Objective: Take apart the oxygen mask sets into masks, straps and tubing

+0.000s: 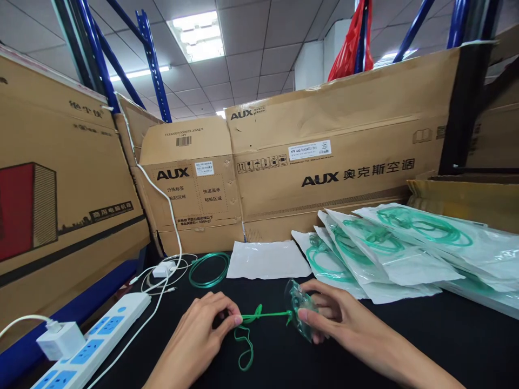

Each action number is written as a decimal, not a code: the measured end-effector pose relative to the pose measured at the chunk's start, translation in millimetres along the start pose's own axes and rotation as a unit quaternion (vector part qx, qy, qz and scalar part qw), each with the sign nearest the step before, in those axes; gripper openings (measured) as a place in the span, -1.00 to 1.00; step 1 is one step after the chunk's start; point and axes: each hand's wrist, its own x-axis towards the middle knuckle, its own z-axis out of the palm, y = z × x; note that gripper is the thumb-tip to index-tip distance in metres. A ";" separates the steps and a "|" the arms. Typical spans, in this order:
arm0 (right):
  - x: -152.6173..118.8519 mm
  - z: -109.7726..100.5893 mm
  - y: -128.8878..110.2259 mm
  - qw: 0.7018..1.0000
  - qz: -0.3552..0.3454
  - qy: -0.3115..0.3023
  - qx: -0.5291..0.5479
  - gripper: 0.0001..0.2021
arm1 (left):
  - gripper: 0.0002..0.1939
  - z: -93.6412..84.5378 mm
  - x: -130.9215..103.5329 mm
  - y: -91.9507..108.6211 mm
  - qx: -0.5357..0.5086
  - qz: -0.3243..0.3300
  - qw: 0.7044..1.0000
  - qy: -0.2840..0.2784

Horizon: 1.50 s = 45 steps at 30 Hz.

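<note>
The left hand [203, 324] pinches the green elastic strap [263, 314] between thumb and fingertips, a narrow grip closed right on the band. From that pinch the strap runs taut across to the clear mask [300, 312], which the right hand [336, 319] holds with fingers wrapped around its far edge, a fuller grip cupping the plastic. Below the left pinch, the slack tail of the strap hangs in a loose loop onto the black table [405, 335].

Just beyond the left grip lies a coil of green tubing [208, 269], with a flat empty pouch [267, 259] beside it. Beyond the right grip a fan of sealed pouches [385, 254] overlaps. Off to the outside of the left hand sits a white power strip [97, 340] with a charger plugged in.

I'd judge the strap the weak point: pulled this tight, it could slip from the pinch and snap back, or tear out where it meets the mask. The dangling loop could also knot on itself if the left hand twists.
</note>
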 end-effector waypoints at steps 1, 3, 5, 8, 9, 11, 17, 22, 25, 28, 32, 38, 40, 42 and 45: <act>-0.1 -0.7 -1.2 1.000 0.000 -0.001 0.002 -0.52 | -0.74 0.0 0.2 -0.2 -0.007 -0.002 1.000 -0.002; -0.1 1.3 -1.7 1.000 -0.008 -0.013 0.011 -0.54 | -0.76 4.2 1.6 1.1 -0.024 0.003 1.000 -0.013; -0.1 7.1 -0.4 0.999 -0.018 -0.020 0.017 -0.55 | -0.81 12.0 3.6 4.1 -0.036 0.011 0.999 -0.020; -0.8 17.0 1.5 0.999 -0.020 -0.027 0.013 -0.61 | -0.75 23.8 5.8 10.1 -0.045 0.016 0.999 -0.011; -1.4 19.5 1.7 0.999 -0.020 -0.033 0.015 -0.62 | -0.73 26.7 6.2 12.0 -0.047 0.017 0.999 -0.013; -2.8 22.8 1.7 0.998 -0.023 -0.053 0.026 -0.64 | -0.76 30.3 6.5 15.5 -0.045 0.022 0.998 -0.022; -5.9 22.0 1.7 0.997 -0.026 -0.066 0.038 -0.65 | -0.81 27.4 5.0 24.3 -0.044 0.042 0.998 -0.034; -6.3 13.7 1.4 0.998 -0.021 -0.059 0.023 -0.61 | -0.78 19.4 1.9 25.8 -0.028 0.030 0.998 -0.047; -7.0 1.5 -2.1 0.999 -0.012 -0.029 -0.014 -0.54 | -0.78 14.5 -0.5 17.7 -0.007 0.017 0.999 -0.043; -8.4 -17.3 -8.9 0.995 -0.004 0.054 -0.078 -0.47 | -0.75 7.7 -2.1 6.3 -0.003 0.002 1.000 -0.012; -11.1 -34.8 -16.9 0.979 -0.006 0.156 -0.133 -0.45 | -0.73 1.7 -0.8 -4.3 -0.037 0.009 0.999 -0.004; -7.7 -22.6 -11.6 0.985 -0.013 0.120 -0.122 -0.49 | -0.58 9.3 -1.9 -8.0 -0.028 -0.014 0.999 0.020; -6.3 -19.3 -8.4 0.985 -0.021 0.117 -0.125 -0.50 | -0.42 12.3 -3.8 -6.3 -0.022 -0.043 0.999 -0.011; -6.2 -18.7 -5.9 0.983 -0.028 0.110 -0.141 -0.50 | -0.24 14.7 -5.6 -2.9 -0.018 -0.076 0.995 -0.064; -7.0 -20.3 -1.6 0.980 -0.028 0.091 -0.173 -0.46 | -0.24 18.2 -8.8 2.9 -0.016 -0.106 0.985 -0.132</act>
